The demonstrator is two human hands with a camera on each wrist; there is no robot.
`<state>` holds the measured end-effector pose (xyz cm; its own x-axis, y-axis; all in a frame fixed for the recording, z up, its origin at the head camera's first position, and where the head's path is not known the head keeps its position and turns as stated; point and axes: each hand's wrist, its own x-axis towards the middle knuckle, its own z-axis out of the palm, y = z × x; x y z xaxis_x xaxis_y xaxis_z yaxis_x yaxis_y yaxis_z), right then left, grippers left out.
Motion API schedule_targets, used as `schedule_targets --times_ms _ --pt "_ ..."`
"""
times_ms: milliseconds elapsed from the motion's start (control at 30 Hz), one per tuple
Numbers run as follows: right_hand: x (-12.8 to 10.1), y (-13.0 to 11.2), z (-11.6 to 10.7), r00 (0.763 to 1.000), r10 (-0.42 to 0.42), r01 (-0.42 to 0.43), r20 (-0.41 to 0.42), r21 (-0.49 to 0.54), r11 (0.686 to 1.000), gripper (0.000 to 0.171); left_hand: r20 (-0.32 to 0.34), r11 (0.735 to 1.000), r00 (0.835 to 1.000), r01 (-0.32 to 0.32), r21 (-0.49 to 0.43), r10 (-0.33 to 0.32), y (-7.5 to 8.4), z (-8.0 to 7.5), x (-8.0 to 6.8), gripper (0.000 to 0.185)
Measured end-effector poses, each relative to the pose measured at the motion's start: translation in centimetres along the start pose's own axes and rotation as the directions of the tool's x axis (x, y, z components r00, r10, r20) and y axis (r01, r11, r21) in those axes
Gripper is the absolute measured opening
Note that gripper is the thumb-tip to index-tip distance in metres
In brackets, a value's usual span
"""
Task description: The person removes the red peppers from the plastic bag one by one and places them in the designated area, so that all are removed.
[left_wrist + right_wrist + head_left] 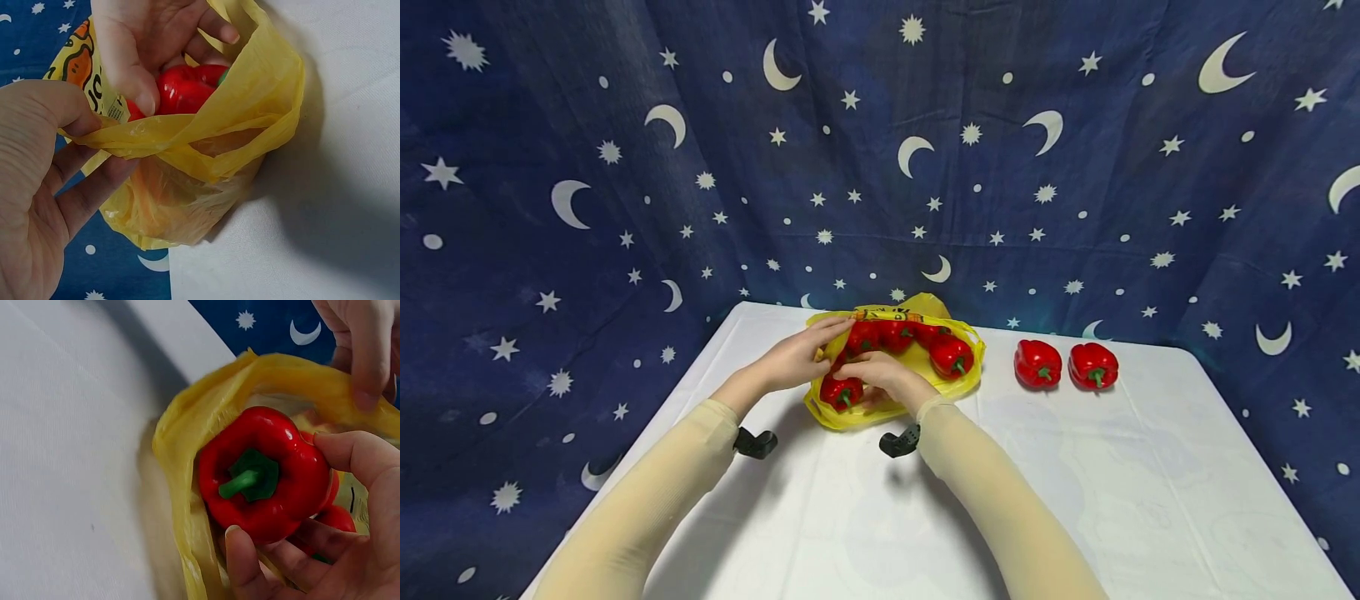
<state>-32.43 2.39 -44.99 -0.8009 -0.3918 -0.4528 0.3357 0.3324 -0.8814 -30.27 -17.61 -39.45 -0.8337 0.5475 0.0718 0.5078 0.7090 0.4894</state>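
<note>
A yellow plastic bag point(850, 419) with printed figures lies open-mouthed at the table's far side. My left hand point(790, 360) pinches its left rim between thumb and fingers, seen close in the left wrist view. Inside the mouth, my right hand point(891, 375) holds a red bell pepper point(294, 478) with its green stem facing the right wrist camera. Thumb and fingers curl round that pepper, right beside the bag's wall. Several more red bell peppers sit in the bag, one of them, a pepper point(951, 355), at its right side.
Two red bell peppers, a left one point(1037, 364) and a right one point(1093, 367), stand on the white tablecloth point(1120, 483) to the right of the bag. Behind the table hangs a dark blue curtain point(865, 167) with moons and stars.
</note>
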Motion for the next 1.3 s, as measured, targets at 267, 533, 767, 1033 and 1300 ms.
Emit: schedule_targets --times_ms 267,533,767,1033,1300 --pt "-0.3 0.2 -1.4 1.000 0.014 -0.014 -0.011 -0.014 1.000 0.070 -0.002 1.000 1.000 -0.017 -0.012 0.017 0.1 -0.1 -0.2 0.080" --pt "-0.4 0.0 -1.0 1.000 -0.006 0.006 0.019 -0.012 1.000 0.077 -0.003 1.000 1.000 -0.014 0.003 0.014 0.1 -0.1 -0.1 0.080" --pt "-0.1 0.4 -0.8 0.999 -0.031 0.032 -0.012 0.038 0.999 0.068 -0.002 1.000 1.000 -0.010 -0.002 0.010 0.1 0.0 -0.1 0.079" --pt "-1.2 0.8 -2.2 0.997 -0.072 0.073 -0.012 0.075 0.995 0.065 -0.006 1.000 1.000 0.004 -0.007 -0.004 0.1 0.1 0.0 0.078" --pt "-3.6 0.6 -4.3 0.997 -0.067 0.064 0.024 0.099 0.993 0.061 0.002 1.000 1.000 0.025 -0.004 -0.025 0.2 0.1 0.0 0.078"
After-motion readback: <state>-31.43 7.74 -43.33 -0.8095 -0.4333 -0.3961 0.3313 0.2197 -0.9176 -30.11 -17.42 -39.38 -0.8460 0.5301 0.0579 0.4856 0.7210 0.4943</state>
